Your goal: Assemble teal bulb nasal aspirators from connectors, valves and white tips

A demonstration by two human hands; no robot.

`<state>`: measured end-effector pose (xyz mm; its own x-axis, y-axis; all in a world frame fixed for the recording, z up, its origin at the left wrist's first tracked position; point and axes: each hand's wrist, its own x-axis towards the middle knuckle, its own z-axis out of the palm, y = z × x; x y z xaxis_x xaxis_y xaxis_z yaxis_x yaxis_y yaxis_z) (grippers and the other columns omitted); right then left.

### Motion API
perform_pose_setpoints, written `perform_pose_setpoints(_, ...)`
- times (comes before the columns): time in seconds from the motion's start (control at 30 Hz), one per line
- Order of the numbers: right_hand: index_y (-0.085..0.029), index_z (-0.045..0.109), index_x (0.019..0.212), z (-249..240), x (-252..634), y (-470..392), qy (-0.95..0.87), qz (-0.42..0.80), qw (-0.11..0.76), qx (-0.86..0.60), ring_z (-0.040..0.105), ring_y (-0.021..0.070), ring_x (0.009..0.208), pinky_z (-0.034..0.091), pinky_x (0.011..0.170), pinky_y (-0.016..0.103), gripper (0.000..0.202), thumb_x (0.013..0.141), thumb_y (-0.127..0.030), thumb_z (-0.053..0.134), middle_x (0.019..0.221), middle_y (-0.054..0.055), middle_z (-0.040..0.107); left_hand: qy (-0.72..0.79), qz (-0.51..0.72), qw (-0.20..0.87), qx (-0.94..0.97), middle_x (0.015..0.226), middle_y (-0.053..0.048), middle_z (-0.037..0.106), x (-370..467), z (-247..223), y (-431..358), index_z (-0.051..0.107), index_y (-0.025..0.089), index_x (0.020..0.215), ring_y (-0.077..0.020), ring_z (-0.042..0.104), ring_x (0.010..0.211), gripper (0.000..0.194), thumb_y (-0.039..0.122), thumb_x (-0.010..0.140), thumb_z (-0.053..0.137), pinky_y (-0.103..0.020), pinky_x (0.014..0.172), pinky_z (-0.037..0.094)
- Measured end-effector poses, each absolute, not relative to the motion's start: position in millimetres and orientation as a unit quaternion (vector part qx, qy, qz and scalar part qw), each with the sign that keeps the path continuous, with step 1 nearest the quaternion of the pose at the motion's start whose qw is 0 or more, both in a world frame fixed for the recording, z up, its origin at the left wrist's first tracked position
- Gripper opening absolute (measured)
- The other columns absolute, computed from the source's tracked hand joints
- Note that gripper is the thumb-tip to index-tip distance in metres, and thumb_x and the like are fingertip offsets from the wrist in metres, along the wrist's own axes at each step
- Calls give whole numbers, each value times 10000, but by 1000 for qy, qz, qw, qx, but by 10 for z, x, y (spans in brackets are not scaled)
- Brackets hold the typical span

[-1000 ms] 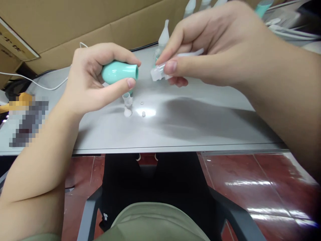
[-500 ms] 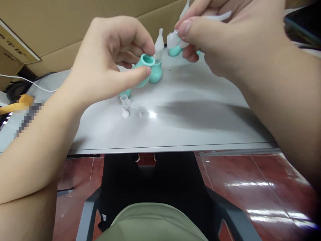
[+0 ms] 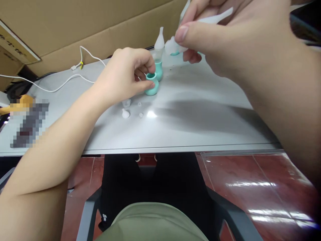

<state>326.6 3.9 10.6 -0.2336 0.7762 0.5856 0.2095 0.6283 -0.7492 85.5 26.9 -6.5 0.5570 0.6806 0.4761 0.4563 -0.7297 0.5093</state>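
Observation:
My left hand (image 3: pixel 125 72) grips a small teal squeeze bulb (image 3: pixel 151 88) between thumb and fingers; the bulb stands upright at the tabletop with its round mouth open upward. Right behind it stands another teal bulb topped by a clear collar and a frosted pointed nozzle (image 3: pixel 159 41). Raised at the upper right, my right hand (image 3: pixel 213 40) pinches translucent plastic pieces (image 3: pixel 172 46), and a frosted tapered tip (image 3: pixel 217 17) sticks out over the thumb. How these pieces join is hidden by the fingers. More teal shows partly behind my right hand.
On the grey table (image 3: pixel 190 134) lie a clear cup-like part (image 3: pixel 126 103), a white nozzle piece (image 3: pixel 125 113), a tiny ring (image 3: pixel 139 104) and a small disc (image 3: pixel 140 115). A white cable (image 3: pixel 62 85) runs at the left. Cardboard (image 3: pixel 100 23) walls the back.
My left hand has moved down and right with the teal bulb, turning it from tilted to upright at the table. My right hand has barely shifted and keeps its pinch.

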Motion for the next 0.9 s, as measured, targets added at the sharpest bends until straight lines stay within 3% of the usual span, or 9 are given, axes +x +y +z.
perform_pose_setpoints(0.13,-164,702,823,144,3223,-39,-753,281,495,-330,626,6,608,484,535,162,175,912,-214,844,711,-85,648,307,351,133,874,946,-13,853,793,-104,292,832,322,907,-287,779,825,312,326,645,1002,-460,718,619)
perform_pose_setpoints(0.23,-159,725,853,132,3220,-66,-763,294,477,-322,642,0,607,504,526,143,325,861,-389,953,705,-91,652,255,392,121,876,1086,-15,876,728,-141,340,871,309,1069,-290,803,985,442,423,687,1064,-454,831,644)
perform_pose_setpoints(0.33,-162,731,926,106,3229,-57,-774,299,468,-305,661,12,624,505,507,159,496,804,-566,990,753,-79,669,170,427,176,870,1111,-29,887,711,-186,349,889,306,1160,-266,817,948,539,530,718,1099,-429,808,673)
perform_pose_setpoints(0.43,-194,691,938,96,3226,-47,-784,307,453,-293,686,33,657,527,517,171,595,744,-658,1010,772,-76,655,160,457,297,823,1184,-85,877,772,-207,244,866,258,1250,-317,863,1073,445,463,888,1023,-474,917,719)
perform_pose_setpoints(0.53,-208,671,881,96,3213,-53,-793,315,431,-293,684,24,688,553,577,151,601,728,-684,1006,786,-72,664,167,463,358,793,1066,-39,878,845,-184,91,860,253,1208,-291,884,1002,374,370,891,1021,-443,899,733)
perform_pose_setpoints(0.63,-210,718,896,93,3215,-49,-805,312,426,-271,676,2,719,545,616,135,544,770,-673,975,806,-77,679,202,450,367,789,1002,-28,866,864,-150,21,856,238,1232,-267,876,947,399,325,878,1020,-451,915,737)
perform_pose_setpoints(0.73,-221,769,1004,88,3247,-29,-813,311,429,-243,674,11,732,532,615,190,506,867,-695,882,821,-84,711,185,459,360,791,1065,-56,873,835,-143,55,861,244,1261,-276,871,993,427,327,874,1022,-459,938,744)
perform_pose_setpoints(0.9,-218,824,1027,81,3305,-16,-813,282,441,-254,666,8,767,522,681,212,398,914,-598,858,875,-92,773,190,483,324,791,1079,-37,885,805,-174,108,921,306,1182,-289,860,983,411,256,790,1030,-434,862,748)
